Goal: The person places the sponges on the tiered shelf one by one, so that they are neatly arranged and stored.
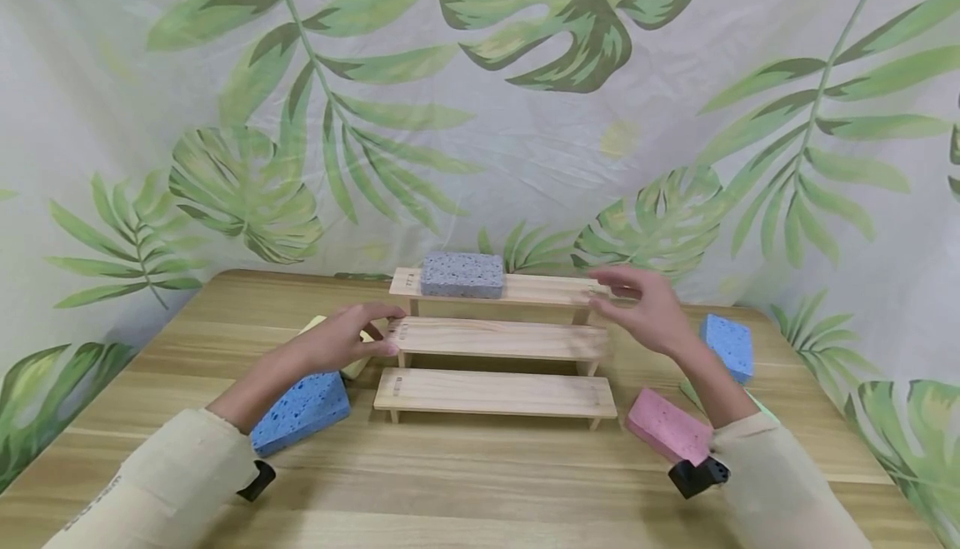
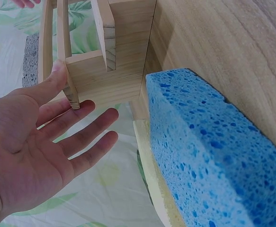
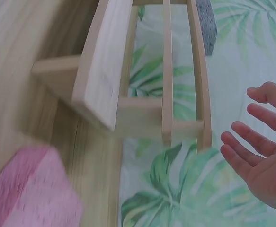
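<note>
While the left hand (image 1: 348,338) pinches the near-side end of the middle step, thumb above and forefinger below, its other fingers reach out loosely spread and hold nothing. That step belongs to a three-tiered wooden stand (image 1: 498,339), which stands between the two hands. The right hand (image 1: 647,309) is empty and wide open, its fingers a little bent and its thumb apart from them; it hovers just beside the stand's top step at that end, and the right wrist view shows a gap between fingertips and wood.

Between the hands, a grey speckled sponge (image 1: 462,276) lies flat on the top step, closer to the left hand than the right. Below the left hand, toward the person, a blue sponge (image 1: 307,407) sits on the table (image 1: 450,491) beside the forearm; a pale yellow sponge (image 1: 356,368) lies behind that hand, partly hidden by it. On the right hand's side, a pink sponge (image 1: 667,426) lies nearer the person than the hand, another blue sponge (image 1: 727,347) lies to the right of the forearm, and a green piece (image 1: 763,408) shows partly from under it. Beyond both hands hangs a leaf-patterned cloth (image 1: 525,157).
</note>
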Motion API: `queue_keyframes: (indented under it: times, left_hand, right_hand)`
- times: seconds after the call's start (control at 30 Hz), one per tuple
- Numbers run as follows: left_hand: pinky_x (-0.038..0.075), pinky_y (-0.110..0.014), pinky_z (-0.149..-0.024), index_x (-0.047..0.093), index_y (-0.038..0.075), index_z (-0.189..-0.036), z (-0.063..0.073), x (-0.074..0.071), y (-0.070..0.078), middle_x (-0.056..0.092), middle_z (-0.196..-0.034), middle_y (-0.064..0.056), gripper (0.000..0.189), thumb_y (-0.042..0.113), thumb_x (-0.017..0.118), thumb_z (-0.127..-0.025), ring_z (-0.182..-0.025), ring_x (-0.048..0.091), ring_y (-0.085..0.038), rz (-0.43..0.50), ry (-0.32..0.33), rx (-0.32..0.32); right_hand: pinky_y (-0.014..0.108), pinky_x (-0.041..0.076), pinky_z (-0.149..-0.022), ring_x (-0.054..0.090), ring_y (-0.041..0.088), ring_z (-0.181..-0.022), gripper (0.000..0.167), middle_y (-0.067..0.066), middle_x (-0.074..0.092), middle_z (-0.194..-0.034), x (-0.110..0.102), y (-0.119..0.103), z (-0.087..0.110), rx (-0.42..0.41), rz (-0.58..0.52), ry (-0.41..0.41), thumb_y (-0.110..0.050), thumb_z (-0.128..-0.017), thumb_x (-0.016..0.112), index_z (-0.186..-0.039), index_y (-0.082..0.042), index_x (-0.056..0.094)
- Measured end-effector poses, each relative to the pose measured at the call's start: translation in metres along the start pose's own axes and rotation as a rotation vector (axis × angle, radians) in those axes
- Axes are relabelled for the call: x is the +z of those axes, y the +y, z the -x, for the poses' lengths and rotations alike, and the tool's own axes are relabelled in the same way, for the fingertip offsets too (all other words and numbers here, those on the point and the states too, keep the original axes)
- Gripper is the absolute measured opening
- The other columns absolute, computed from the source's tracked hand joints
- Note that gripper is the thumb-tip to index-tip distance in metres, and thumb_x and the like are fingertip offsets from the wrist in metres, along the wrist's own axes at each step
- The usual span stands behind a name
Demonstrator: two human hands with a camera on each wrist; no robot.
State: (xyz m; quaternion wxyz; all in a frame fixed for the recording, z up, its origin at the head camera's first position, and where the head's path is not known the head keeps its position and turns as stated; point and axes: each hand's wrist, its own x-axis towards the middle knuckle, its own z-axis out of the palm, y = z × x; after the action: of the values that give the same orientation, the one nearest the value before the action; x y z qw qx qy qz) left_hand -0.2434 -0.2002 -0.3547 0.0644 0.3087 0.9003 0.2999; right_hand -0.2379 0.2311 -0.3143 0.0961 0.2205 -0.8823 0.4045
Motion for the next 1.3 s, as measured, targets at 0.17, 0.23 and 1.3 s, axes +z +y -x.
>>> queue_keyframes:
  times: [0.17,0.23,1.3]
  left_hand:
    - [0.058,-0.055,-0.092,0.052,-0.012,-0.142,0.000,0.000,0.000,0.054,-0.143,-0.034,0.054,0.016,0.071,-0.100,-0.108,0.069,-0.045,-0.001,0.001,0.004]
    - [0.058,-0.054,-0.092,0.052,-0.013,-0.142,0.000,0.000,0.000,0.054,-0.143,-0.034,0.054,0.016,0.071,-0.100,-0.108,0.069,-0.045,0.000,0.001,0.005]
    - [0.059,-0.052,-0.090,0.050,-0.014,-0.143,0.001,0.000,0.000,0.053,-0.143,-0.035,0.055,0.015,0.070,-0.100,-0.108,0.069,-0.046,0.010,-0.008,0.019]
  right_hand:
    - [0.055,0.050,-0.104,0.061,0.046,-0.122,0.038,0.027,0.066,-0.130,-0.013,0.009,0.016,0.021,0.022,0.017,-0.006,-0.098,0.072,-0.133,0.007,0.065]
    - [0.055,0.051,-0.103,0.063,0.044,-0.121,0.038,0.027,0.067,-0.130,-0.018,0.015,0.022,0.021,0.035,0.025,-0.006,-0.098,0.072,-0.132,0.007,0.065]
    - [0.018,0.052,-0.070,0.065,0.054,-0.109,0.037,0.035,0.066,-0.122,-0.080,0.104,0.104,0.290,0.286,0.051,-0.014,-0.098,0.072,-0.123,0.013,0.067]
